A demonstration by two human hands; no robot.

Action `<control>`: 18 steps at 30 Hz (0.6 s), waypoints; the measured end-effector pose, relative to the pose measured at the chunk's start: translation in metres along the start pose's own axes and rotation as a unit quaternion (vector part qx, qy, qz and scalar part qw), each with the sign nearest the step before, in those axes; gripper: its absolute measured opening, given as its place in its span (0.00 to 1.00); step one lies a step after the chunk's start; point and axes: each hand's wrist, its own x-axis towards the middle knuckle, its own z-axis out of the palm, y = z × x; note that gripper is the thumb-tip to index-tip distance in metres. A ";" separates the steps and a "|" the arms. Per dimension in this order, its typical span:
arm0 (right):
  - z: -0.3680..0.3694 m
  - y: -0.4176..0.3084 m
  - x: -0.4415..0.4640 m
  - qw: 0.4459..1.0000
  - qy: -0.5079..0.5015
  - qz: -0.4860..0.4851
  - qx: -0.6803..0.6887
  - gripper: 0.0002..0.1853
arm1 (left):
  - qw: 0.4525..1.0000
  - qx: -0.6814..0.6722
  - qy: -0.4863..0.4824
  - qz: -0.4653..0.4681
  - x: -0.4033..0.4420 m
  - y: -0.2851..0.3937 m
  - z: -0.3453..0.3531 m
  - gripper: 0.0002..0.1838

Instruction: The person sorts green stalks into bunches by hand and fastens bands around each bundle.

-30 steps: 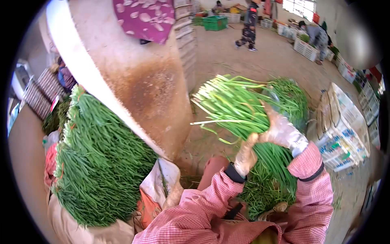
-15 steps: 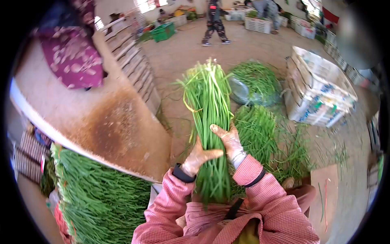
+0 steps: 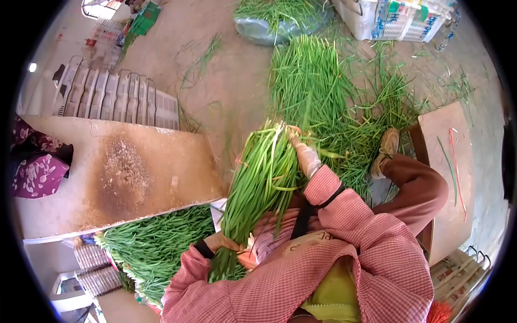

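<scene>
A bunch of garlic chives [image 3: 258, 175] lies slantwise in front of my body, pale cut ends up and dark leaf tips toward my lap. My left hand [image 3: 225, 241] is closed round the leafy end, low at the left. At the upper end my right hand [image 3: 297, 139] grips the side near the pale stems; its fingers are partly hidden. Both hands wear thin, see-through gloves. Just beyond the right hand, more chives [image 3: 312, 81] lie in a heap on the floor. Left of my lap is a large stack of chives [image 3: 156, 250].
A stained board table [image 3: 188, 164] stands at the left, with purple patterned cloth [image 3: 40, 175] at its far end. Behind it are stacked crates [image 3: 118, 99]. A plastic-wrapped pile [image 3: 264, 32] and white crates [image 3: 371, 21] lie ahead. Right of my leg, a board [image 3: 447, 183] holds red and green strips.
My view has tipped down and turned. The bunch has come closer to my body and now slants. My left hand has slid to the leaf tips, my right to the pale ends.
</scene>
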 end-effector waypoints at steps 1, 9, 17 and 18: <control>-0.001 0.002 0.006 0.984 0.090 0.030 -0.149 0.27 | 1.000 0.021 0.000 0.015 -0.003 -0.006 -0.007 0.24; -0.057 -0.045 0.046 0.951 0.258 -0.161 -0.060 0.21 | 0.998 -0.028 0.033 0.045 -0.007 -0.010 -0.008 0.21; -0.061 -0.088 -0.049 0.974 -0.032 -0.153 -0.162 0.25 | 0.997 -0.049 0.053 0.038 0.000 -0.015 0.008 0.19; -0.034 -0.070 -0.057 0.935 -0.120 -0.145 -0.301 0.31 | 0.997 -0.047 0.055 0.036 0.000 -0.010 0.017 0.19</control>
